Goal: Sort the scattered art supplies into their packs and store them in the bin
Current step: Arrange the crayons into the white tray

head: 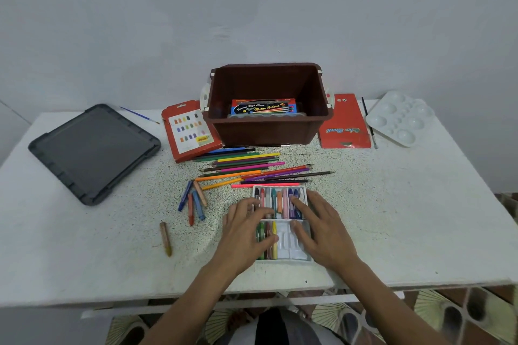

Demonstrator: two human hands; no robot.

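Hands hide crayon tray (291, 246) — partly; forearms cut off.

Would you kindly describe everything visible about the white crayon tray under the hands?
The crayon tray is a thin, white, moulded plastic insert with two rows of grooved slots, lying flat on the speckled table near its front edge. The far row is nearly full of crayons; the near row holds only a few at its left, the rest empty. The left hand and right hand both rest on it.
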